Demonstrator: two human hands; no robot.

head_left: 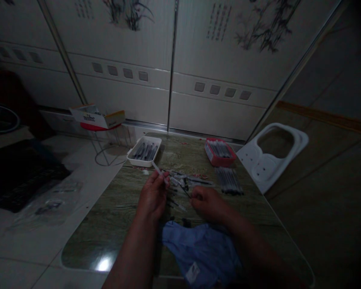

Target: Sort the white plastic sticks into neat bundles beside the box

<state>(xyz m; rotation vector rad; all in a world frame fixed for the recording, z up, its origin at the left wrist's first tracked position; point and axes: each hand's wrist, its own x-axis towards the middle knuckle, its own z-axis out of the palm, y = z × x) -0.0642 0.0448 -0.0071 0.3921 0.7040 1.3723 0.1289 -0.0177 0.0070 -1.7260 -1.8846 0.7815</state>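
Observation:
My left hand point(155, 191) is closed on a pale, clear pen tube point(157, 167) that points up toward the white tray. To its right, my right hand point(202, 200) pinches the dark end of a thin pen refill point(185, 191), which slants up and left toward the left hand. Loose pen parts point(195, 180) lie scattered on the table just beyond both hands. A row of pens point(229, 180) with dark ends lies at the right. Behind the left hand stands a white tray point(142, 161) of pens, and at the back right a red basket point(224, 161) full of pens.
A blue cloth point(201, 249) lies at the near edge of the wood-patterned table point(114, 212). Beyond the table's right side is a white plastic chair point(270, 170). At the left, an open box point(93, 118) sits on a red stool, and clear plastic bags point(51, 204) lie on the floor.

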